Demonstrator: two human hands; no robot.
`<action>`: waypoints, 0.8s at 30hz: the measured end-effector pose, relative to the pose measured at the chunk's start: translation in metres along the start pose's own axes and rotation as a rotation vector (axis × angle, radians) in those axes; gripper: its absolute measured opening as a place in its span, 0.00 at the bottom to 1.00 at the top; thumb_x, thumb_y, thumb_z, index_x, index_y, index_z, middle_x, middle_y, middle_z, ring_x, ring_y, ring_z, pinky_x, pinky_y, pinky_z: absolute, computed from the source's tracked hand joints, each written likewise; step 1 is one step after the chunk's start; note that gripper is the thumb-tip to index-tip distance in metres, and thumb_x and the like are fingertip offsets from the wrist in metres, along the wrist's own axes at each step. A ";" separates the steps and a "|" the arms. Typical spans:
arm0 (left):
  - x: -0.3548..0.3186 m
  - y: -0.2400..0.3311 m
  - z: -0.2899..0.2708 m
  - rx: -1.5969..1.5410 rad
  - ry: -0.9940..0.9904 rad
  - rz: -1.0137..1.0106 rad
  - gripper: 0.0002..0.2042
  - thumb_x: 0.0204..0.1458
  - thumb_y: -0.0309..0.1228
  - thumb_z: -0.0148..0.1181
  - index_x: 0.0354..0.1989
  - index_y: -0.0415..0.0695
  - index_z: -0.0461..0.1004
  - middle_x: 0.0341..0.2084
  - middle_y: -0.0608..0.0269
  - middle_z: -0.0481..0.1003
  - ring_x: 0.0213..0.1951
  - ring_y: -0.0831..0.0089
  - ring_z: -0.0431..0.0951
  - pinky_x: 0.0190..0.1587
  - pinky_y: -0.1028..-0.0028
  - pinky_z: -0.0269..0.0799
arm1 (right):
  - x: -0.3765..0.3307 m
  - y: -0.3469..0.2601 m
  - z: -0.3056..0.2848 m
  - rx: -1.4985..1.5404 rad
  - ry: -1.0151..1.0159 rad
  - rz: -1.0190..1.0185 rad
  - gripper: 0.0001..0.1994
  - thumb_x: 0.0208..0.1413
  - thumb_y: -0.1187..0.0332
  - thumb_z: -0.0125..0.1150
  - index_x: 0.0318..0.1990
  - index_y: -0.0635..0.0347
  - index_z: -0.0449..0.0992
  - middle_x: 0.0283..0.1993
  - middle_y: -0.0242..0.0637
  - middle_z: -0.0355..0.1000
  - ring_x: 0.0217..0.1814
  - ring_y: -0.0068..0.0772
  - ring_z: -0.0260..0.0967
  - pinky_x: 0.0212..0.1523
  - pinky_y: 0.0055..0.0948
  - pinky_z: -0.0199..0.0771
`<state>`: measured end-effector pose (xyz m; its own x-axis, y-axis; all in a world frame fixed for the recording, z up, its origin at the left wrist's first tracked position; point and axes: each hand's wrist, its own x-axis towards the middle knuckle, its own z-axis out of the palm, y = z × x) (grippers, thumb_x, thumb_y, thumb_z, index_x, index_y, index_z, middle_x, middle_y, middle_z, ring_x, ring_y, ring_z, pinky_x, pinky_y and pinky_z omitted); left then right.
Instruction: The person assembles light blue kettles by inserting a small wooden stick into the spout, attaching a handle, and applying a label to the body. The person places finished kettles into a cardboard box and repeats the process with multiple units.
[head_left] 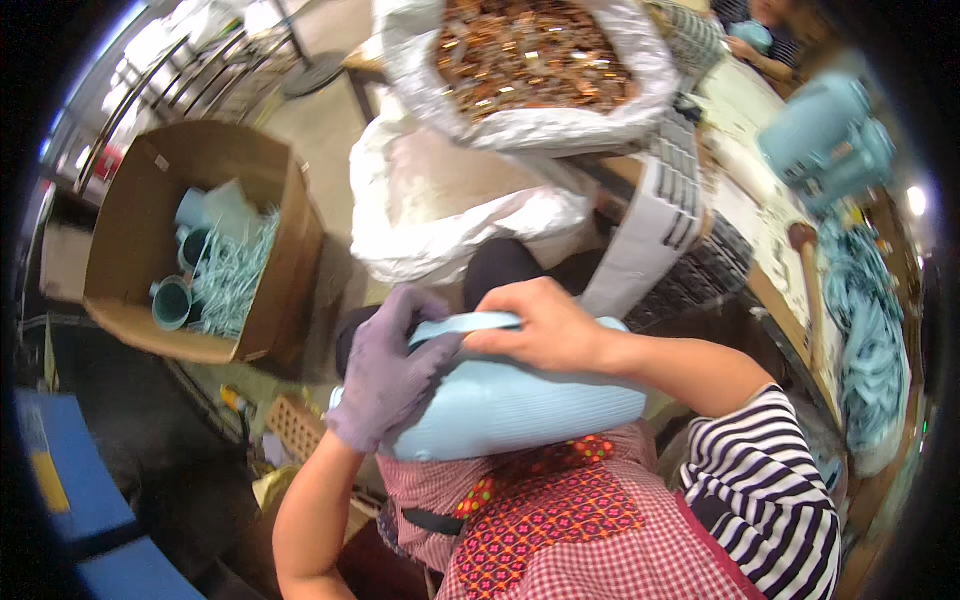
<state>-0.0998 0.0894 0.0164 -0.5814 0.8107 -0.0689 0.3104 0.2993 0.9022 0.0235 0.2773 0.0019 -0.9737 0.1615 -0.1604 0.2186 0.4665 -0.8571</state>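
Observation:
A light blue ribbed plastic container [520, 405] lies on its side across my lap, against a checked apron. A curved light blue band, like a handle, [468, 324] stands up along its upper side. My left hand [392, 365], in a purple-grey glove, is closed round the left end of this band. My bare right hand [540, 325] pinches the band's right end between thumb and fingers, and its wrist passes over the container. Whether my right fingertips also hold a small tool is hidden.
Blue tubs and curly plastic strips fill a cardboard box [300, 215] at left. Ahead, a white sack [400, 60] holds shiny copper-coloured bits. Blue containers [825, 135] and a heap of blue strips [860, 320] lie right, near a hammer-like tool [808, 270]. Another person [765, 60] sits beyond.

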 end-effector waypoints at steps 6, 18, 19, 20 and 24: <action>0.009 0.058 -0.027 -0.151 -0.216 0.041 0.35 0.42 0.27 0.72 0.62 0.31 0.69 0.54 0.47 0.76 0.57 0.61 0.77 0.59 0.64 0.73 | -0.068 0.019 -0.087 0.108 0.124 -0.123 0.16 0.59 0.57 0.68 0.38 0.65 0.81 0.29 0.40 0.77 0.31 0.32 0.74 0.37 0.34 0.75; 0.136 0.073 0.170 -0.279 -0.127 0.245 0.15 0.66 0.37 0.48 0.49 0.37 0.73 0.39 0.53 0.76 0.45 0.65 0.75 0.53 0.67 0.69 | -0.210 0.147 -0.263 0.116 1.016 0.208 0.13 0.64 0.60 0.63 0.49 0.59 0.81 0.32 0.32 0.76 0.34 0.28 0.72 0.41 0.29 0.74; 0.143 0.071 0.174 -0.265 -0.129 0.224 0.15 0.66 0.37 0.47 0.48 0.37 0.73 0.39 0.53 0.76 0.44 0.65 0.74 0.53 0.67 0.69 | -0.232 0.164 -0.298 -0.333 1.126 0.299 0.18 0.62 0.60 0.65 0.55 0.56 0.77 0.39 0.37 0.78 0.39 0.34 0.74 0.45 0.33 0.75; 0.149 0.069 0.177 -0.253 -0.124 0.201 0.15 0.66 0.37 0.47 0.48 0.37 0.73 0.38 0.53 0.76 0.43 0.66 0.74 0.52 0.67 0.69 | -0.254 0.178 -0.332 -0.793 1.193 0.379 0.24 0.59 0.59 0.66 0.62 0.54 0.73 0.47 0.42 0.79 0.44 0.40 0.77 0.49 0.37 0.75; 0.164 0.061 0.189 -0.196 -0.153 0.249 0.15 0.67 0.38 0.47 0.46 0.38 0.73 0.37 0.52 0.76 0.41 0.66 0.74 0.50 0.67 0.70 | -0.277 0.236 -0.366 -1.008 1.047 0.855 0.37 0.52 0.59 0.67 0.71 0.48 0.61 0.52 0.46 0.80 0.51 0.50 0.78 0.55 0.44 0.75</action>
<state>-0.0340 0.3352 -0.0200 -0.3816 0.9172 0.1140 0.2692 -0.0077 0.9630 0.3678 0.6614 0.0234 -0.1952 0.9181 0.3450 0.9778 0.2093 -0.0038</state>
